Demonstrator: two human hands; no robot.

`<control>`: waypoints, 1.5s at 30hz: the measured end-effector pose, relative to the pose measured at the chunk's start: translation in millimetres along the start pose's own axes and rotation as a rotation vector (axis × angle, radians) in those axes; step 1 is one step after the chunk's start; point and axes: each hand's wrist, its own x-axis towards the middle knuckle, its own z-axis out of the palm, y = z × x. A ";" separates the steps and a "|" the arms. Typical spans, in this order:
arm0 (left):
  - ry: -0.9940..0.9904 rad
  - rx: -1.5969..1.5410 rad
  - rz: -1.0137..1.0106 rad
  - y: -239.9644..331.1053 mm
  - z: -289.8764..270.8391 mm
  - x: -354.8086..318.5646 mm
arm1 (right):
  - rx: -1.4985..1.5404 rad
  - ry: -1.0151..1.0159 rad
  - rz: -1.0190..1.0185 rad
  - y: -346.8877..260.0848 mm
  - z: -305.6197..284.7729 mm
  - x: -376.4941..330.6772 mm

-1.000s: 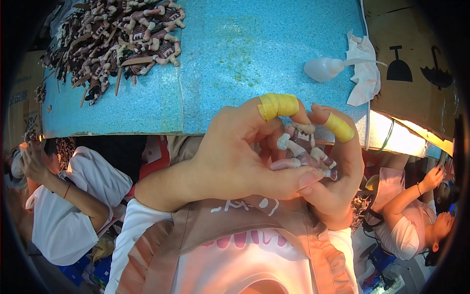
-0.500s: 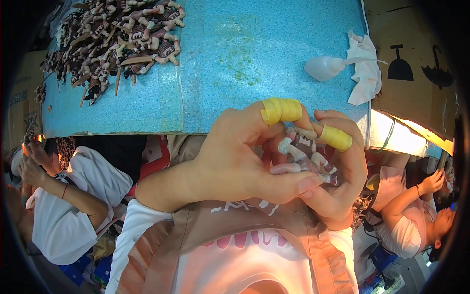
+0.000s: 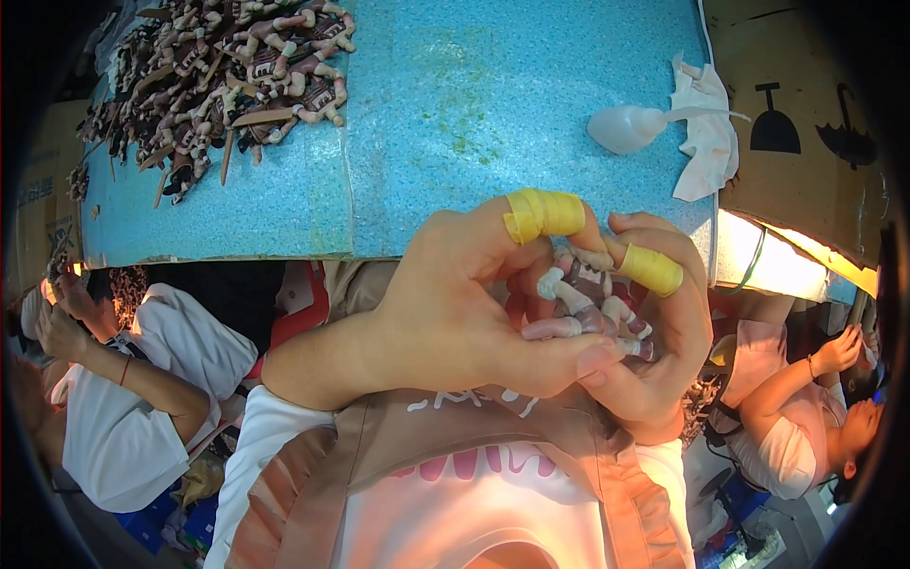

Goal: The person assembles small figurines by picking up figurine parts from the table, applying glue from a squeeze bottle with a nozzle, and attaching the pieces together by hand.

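Both hands are curled around one small plastic figurine [image 3: 586, 302], pale pink with maroon-brown clothing. My left hand [image 3: 464, 303] pinches it from the left, with yellow tape wound round its index finger. On the other side my right hand [image 3: 673, 332] grips it too, also with a yellow-taped index finger. The two thumbs meet at the figurine's lower edge. Fingers cover parts of it, so its far side is hidden. I hold it in front of my brown apron [image 3: 379, 446], just off the near edge of the blue table [image 3: 521, 114].
A heap of similar figurines [image 3: 237, 76] with brown flat pieces lies at the table's far left. Toward the right stand a white squeeze bottle [image 3: 626, 130] with a thin nozzle and a crumpled tissue [image 3: 706, 142]. A cardboard box [image 3: 806, 123] adjoins. Co-workers [image 3: 142, 398] sit on both sides.
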 end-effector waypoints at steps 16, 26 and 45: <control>0.002 0.022 0.042 -2.1 -0.4 0.5 | 0.005 -0.002 -0.029 2.9 -0.2 -0.6; 0.034 -0.362 -0.151 5.6 8.3 1.4 | 0.168 -0.009 0.136 4.7 2.7 -7.9; -0.005 -0.487 -0.266 13.9 12.3 4.2 | 0.541 -0.013 0.407 -14.5 9.9 1.1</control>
